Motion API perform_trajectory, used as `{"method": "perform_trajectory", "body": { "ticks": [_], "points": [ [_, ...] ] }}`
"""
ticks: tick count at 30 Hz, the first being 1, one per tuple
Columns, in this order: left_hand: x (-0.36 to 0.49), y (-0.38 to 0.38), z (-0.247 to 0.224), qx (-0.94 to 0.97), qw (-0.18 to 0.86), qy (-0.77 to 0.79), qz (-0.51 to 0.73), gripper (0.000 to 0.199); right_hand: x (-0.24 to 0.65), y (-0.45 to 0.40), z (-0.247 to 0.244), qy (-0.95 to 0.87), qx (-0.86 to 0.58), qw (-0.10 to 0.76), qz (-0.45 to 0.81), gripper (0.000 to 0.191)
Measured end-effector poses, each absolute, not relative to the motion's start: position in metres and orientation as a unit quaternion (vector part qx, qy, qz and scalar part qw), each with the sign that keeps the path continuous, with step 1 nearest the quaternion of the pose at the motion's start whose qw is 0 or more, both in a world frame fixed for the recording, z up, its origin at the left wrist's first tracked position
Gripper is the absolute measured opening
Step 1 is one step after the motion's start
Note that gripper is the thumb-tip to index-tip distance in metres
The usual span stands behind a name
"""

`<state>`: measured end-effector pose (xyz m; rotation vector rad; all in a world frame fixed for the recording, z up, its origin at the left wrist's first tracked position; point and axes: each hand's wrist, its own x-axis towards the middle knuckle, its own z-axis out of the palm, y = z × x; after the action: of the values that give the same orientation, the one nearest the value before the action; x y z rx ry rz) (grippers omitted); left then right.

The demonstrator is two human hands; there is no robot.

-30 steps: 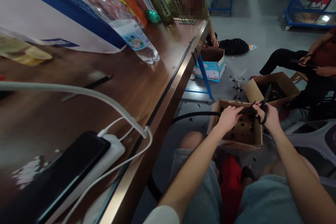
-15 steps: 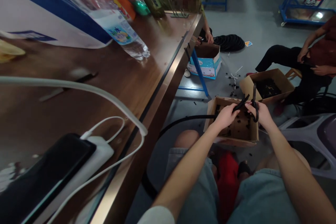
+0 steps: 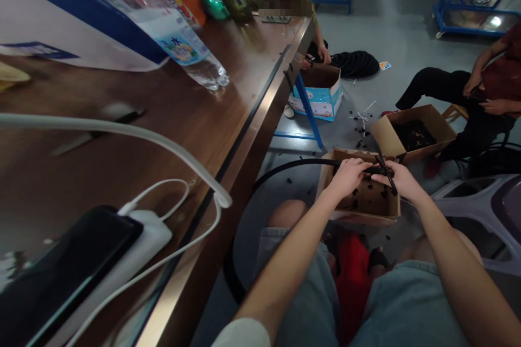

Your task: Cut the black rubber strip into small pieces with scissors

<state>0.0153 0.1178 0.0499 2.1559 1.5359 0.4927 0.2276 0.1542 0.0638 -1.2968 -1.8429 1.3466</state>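
My left hand [image 3: 349, 178] is closed around a long black rubber strip [image 3: 299, 163], whose end points toward my right hand. The strip curves away to the left, down past the table edge. In my right hand [image 3: 404, 180] is a pair of black-handled scissors [image 3: 391, 180], its blades crossing the strip's end close to my left fingers. Whether the blades are closed on the strip I cannot tell. Both hands are above an open cardboard box [image 3: 362, 218] with small black pieces scattered on its bottom.
A wooden table [image 3: 240, 92] on the left bears a water bottle [image 3: 183, 51], a black phone [image 3: 77, 265] and white cables. Beyond my box stands another carton [image 3: 391, 138] holding black pieces, before a seated person. Another person works over a blue box [image 3: 317, 103]. A plastic stool [image 3: 468, 195] is right.
My hands have come closer together. The scissors have tilted and now cross the strip's end, which was pointing up and apart from them. The strip's trailing part has risen slightly.
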Motion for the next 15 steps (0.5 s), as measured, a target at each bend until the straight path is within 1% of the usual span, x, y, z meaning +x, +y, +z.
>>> {"method": "perform_trajectory", "body": {
  "ticks": [3,6,11,15],
  "points": [
    [0.017,0.117,0.050,0.786,0.218,0.554,0.165,0.042,0.224,0.152,0.064,-0.686,-0.474,0.246,0.493,0.046],
    [0.020,0.115,0.050,0.779,0.238,0.556,0.162,0.035,0.224,0.155,0.062,-0.669,-0.488,0.266,0.493,0.043],
    [0.027,0.112,0.054,0.746,0.306,0.559,0.195,0.031,0.228,0.164,0.056,-0.634,-0.518,0.307,0.486,0.045],
    [0.026,0.113,0.058,0.719,0.301,0.587,0.221,0.030,0.230,0.166,0.060,-0.605,-0.533,0.332,0.489,0.050]
  ]
}}
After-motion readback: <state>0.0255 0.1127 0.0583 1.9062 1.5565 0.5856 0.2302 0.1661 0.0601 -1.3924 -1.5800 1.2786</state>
